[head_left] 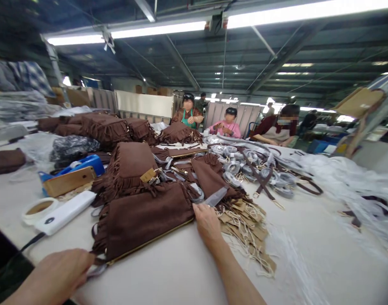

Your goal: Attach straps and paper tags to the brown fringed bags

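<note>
A dark brown fringed bag [146, 220] lies flat in front of me, its brass zipper along the near edge. My left hand [62, 271] is closed at the near left corner, round a short brown strap end beside a bit of clear plastic. At the right end, my right hand [208, 222] grips the bag's corner, thumb side against the zipper end. Just beyond that hand sticks up a strip of clear plastic [216, 197]. Another fringed bag [133, 163] with a tan tag [148, 175] rests behind the first.
Brown paper tags with white strings [247, 228] lie to the right. Plastic-wrapped coiled straps [233, 167] spread behind them. Leftward are a white power bank [66, 212], a tape roll [39, 210] and a phone [69, 181] on a blue tape dispenser [93, 163]. Co-workers sit across the table.
</note>
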Action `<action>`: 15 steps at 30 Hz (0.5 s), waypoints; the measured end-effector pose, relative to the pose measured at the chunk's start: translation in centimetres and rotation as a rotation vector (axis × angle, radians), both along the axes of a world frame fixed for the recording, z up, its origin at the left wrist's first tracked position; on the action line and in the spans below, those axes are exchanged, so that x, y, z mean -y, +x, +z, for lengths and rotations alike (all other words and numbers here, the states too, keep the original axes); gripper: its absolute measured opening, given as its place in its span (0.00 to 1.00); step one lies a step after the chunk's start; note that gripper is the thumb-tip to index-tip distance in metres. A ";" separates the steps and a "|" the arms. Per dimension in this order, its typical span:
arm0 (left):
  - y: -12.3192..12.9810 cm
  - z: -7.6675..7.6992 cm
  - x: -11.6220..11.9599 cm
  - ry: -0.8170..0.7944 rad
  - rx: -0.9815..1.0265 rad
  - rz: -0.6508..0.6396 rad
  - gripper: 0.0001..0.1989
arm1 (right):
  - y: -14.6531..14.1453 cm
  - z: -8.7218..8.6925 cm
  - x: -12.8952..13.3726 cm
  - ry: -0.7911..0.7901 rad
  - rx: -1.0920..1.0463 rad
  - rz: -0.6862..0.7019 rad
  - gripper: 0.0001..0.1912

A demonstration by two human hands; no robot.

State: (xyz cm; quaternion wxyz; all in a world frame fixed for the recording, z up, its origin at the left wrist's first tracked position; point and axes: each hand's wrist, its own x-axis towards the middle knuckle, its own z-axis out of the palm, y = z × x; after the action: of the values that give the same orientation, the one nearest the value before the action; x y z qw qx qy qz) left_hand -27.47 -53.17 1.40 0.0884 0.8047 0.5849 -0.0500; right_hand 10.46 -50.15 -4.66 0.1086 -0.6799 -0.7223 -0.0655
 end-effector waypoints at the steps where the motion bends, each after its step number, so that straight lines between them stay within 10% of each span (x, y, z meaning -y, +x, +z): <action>1: 1.5 0.2 0.2 -0.053 -0.045 -0.012 0.09 | 0.0 0.0 -0.1 0.006 -0.006 0.005 0.19; 8: 18.2 1.1 -0.5 0.010 0.222 -0.406 0.12 | 0.3 0.3 0.6 0.085 -0.054 0.011 0.29; 15: 24.8 -2.1 -5.4 0.012 0.557 -0.624 0.12 | 8.3 1.8 3.1 0.283 -0.087 -0.347 0.23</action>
State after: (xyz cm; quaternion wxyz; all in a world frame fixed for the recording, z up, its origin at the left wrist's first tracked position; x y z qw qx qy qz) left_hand -2.71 -47.82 -0.65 0.2194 0.9265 0.2671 0.1486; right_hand 18.75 -53.26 -2.84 0.2208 -0.7741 -0.5728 -0.1545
